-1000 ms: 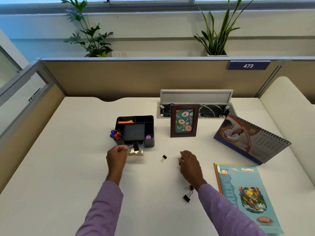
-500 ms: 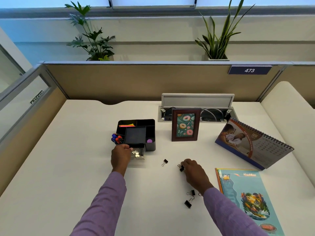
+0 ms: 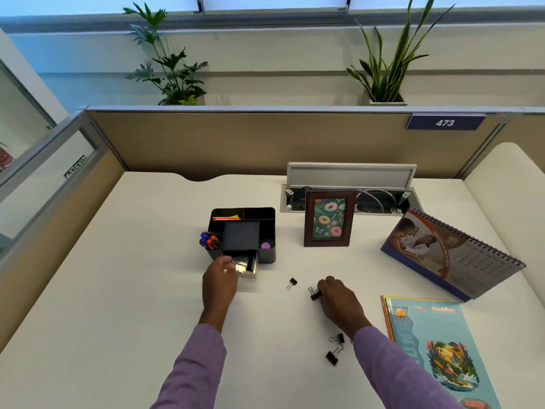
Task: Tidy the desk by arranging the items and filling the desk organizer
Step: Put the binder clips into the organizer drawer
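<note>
Nearest on the white desk [image 3: 118, 290], two black binder clips [image 3: 336, 348] lie touching, just left of the right sleeve. To the right lies a blue booklet [image 3: 433, 349]. Further in, the right hand [image 3: 342, 299] pinches a clip [image 3: 315, 294] between curled fingers, low against the desk. Another loose clip [image 3: 292, 283] lies just left of it, apart from the hand. On the left, the left hand [image 3: 219, 280] is at the organizer's open drawer [image 3: 246, 265], its fingers curled at the drawer's left front; whether they grip anything cannot be told. The drawer holds something shiny and a black clip. The black organizer [image 3: 267, 256] stands behind, with pens [image 3: 209, 240] at its left, coloured notes at the far side and a purple item at the right. Right of it stands a photo frame [image 3: 328, 218], then a tilted calendar [image 3: 451, 255]. Behind the frame, a cable hatch [image 3: 351, 175] stands open.
</note>
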Action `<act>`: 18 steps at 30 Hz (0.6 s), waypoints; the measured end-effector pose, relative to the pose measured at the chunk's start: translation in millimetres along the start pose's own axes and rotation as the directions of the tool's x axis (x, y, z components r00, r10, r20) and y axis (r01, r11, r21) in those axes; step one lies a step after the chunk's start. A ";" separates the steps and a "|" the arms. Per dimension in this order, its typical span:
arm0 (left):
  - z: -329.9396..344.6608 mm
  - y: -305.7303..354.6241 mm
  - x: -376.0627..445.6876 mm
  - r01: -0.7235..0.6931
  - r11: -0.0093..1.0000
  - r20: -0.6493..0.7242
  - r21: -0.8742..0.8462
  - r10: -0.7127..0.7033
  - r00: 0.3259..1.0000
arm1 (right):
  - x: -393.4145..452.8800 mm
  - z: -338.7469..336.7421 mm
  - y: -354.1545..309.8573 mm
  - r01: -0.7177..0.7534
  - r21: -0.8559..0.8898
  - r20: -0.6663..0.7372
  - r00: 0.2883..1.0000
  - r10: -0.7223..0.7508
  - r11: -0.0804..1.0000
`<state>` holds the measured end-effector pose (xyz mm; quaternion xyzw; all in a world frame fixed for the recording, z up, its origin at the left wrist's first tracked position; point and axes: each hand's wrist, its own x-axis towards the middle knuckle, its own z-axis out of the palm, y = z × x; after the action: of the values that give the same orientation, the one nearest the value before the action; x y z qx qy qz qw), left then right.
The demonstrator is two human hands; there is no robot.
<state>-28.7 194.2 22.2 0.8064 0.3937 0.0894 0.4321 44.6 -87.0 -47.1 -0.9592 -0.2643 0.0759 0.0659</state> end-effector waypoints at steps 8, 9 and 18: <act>17.4 12.8 -39.7 -0.087 0.989 0.070 -0.117 0.096 0.993 | 1.2 -24.2 -17.9 -0.029 0.229 -0.124 0.990 0.059 0.973; 21.4 14.1 -42.3 -0.096 0.987 0.110 -0.125 0.110 0.988 | 1.9 -33.5 -26.7 -0.001 0.270 -0.150 0.988 0.043 0.963; 33.1 33.5 -52.2 -0.103 0.970 0.244 -0.222 0.157 0.957 | 8.2 -87.6 -104.4 0.251 0.416 -0.236 0.958 -0.163 0.874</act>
<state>-29.1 125.6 37.9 0.7860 0.2681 0.0517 0.5548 15.5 -1.4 55.2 -0.8878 -0.3340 0.0328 0.3149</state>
